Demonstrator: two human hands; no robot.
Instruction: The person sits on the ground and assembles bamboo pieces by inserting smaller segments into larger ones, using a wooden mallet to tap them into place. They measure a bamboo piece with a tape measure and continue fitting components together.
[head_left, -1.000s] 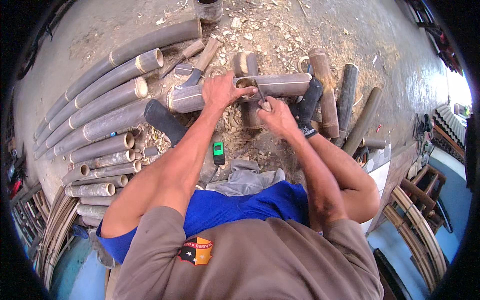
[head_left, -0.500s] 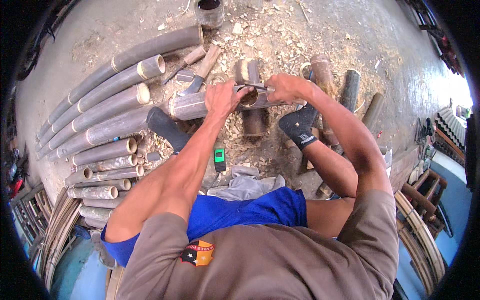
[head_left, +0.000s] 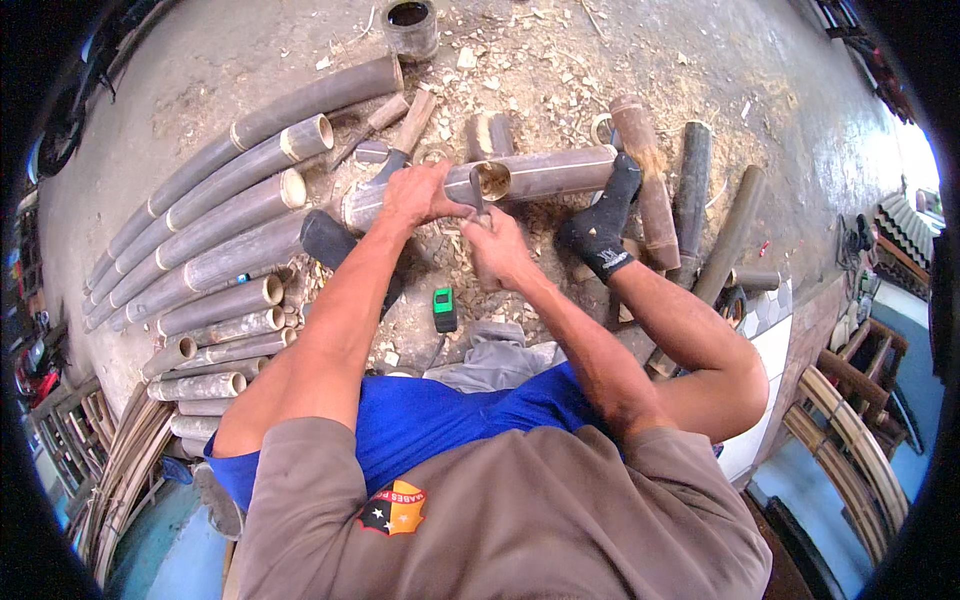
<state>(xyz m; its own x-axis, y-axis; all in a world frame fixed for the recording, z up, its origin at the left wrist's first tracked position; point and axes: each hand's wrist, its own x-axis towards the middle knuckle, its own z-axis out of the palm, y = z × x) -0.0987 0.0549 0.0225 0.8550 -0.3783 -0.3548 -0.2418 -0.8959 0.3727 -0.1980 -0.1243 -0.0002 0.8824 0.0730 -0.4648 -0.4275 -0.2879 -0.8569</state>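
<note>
A thick bamboo pole (head_left: 555,174) lies crosswise in front of me, with an opening cut in its upper side. My left hand (head_left: 418,196) grips the pole left of this opening, its thumb reaching toward the blade. In my right hand (head_left: 497,248) is a knife (head_left: 477,186), held by the handle, with the blade upright at the opening's left edge. Under the pole sits a short bamboo piece (head_left: 489,135), partly hidden. My sock-covered feet rest at the pole, the right foot (head_left: 600,225) against its right end.
Long bamboo poles (head_left: 235,190) and shorter bamboo lengths (head_left: 222,306) lie to the left. More bamboo pieces (head_left: 645,180) are at the right. Wood-handled blades (head_left: 412,125) lie beyond my left hand. A green-and-black tape measure (head_left: 444,309) sits between my legs. Shavings cover the floor.
My right hand has swung the knife from right of the opening, where it lay level, to the near side, blade now upright. My right elbow has dropped inward. My left hand has shifted slightly left.
</note>
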